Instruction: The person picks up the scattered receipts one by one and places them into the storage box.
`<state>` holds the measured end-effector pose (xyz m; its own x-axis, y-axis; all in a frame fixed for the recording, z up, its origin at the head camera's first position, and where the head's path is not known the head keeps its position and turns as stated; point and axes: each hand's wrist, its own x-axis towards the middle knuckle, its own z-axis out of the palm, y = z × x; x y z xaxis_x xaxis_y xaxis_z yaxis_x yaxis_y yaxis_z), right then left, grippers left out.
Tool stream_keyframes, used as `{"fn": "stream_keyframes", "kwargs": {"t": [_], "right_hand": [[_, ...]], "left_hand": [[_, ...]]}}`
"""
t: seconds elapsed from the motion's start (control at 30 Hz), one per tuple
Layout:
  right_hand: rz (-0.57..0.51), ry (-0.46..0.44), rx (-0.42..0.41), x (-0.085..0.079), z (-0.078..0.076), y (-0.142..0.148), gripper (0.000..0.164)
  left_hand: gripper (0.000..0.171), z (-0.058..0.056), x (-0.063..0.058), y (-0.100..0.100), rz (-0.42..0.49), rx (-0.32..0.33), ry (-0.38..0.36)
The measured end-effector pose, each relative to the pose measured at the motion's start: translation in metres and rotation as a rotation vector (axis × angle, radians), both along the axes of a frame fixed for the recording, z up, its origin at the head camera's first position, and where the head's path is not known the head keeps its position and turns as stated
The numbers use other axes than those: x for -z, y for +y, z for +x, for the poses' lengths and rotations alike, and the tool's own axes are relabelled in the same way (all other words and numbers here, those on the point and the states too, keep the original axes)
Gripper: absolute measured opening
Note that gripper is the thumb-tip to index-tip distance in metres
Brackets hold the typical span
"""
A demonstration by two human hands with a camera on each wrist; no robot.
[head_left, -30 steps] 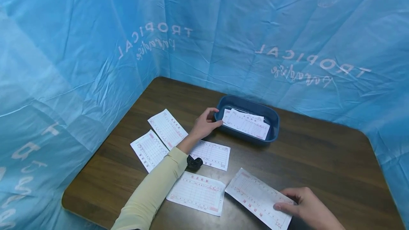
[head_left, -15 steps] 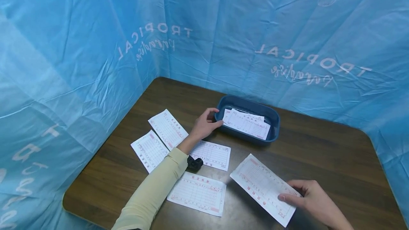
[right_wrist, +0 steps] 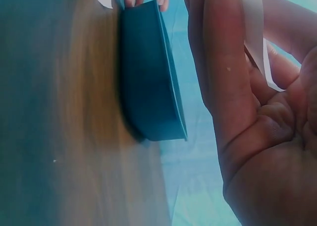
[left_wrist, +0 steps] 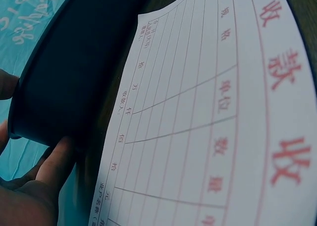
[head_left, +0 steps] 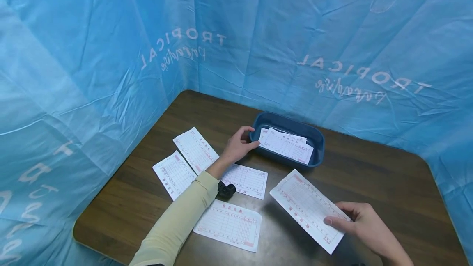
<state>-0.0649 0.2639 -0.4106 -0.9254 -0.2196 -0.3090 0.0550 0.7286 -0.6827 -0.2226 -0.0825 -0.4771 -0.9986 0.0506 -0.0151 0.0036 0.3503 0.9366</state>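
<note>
In the head view my left hand [head_left: 239,145] grips the left end of a dark blue oblong plastic basin [head_left: 319,145]. The left wrist view shows its fingers [left_wrist: 55,161] against the basin wall [left_wrist: 54,67]. Several printed receipt slips [head_left: 284,145] lie inside the basin. Lower right, my right hand [head_left: 363,227] pinches a receipt slip [head_left: 306,208] by one end, thumb on top, raised above the table. In the right wrist view the held slip [right_wrist: 254,28] shows as a white edge between the fingers and thumb.
Several more receipt slips lie on the brown wooden table [head_left: 377,175]: two at the left [head_left: 196,150], one under the left wrist [head_left: 247,180] and one nearer the front [head_left: 230,227]. A blue printed cloth [head_left: 258,32] hangs behind the table. A black wrist device [head_left: 226,190] sits at the left wrist.
My right hand has moved up and slightly to the right, raising the receipt slip and bringing it closer to the basin. The left hand has kept its hold.
</note>
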Motion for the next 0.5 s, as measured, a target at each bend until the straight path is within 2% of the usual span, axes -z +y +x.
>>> {"fn": "stream_keyframes", "kwargs": {"t": [0.27, 0.5], "right_hand": [[-0.020, 0.018, 0.016, -0.007, -0.007, -0.002, 0.043], [-0.078, 0.088, -0.061, -0.012, -0.014, -0.001, 0.035]], "left_hand": [[0.045, -0.001, 0.001, 0.001, -0.001, -0.003, -0.004], [0.046, -0.001, 0.002, 0.001, 0.004, -0.006, 0.011]]}}
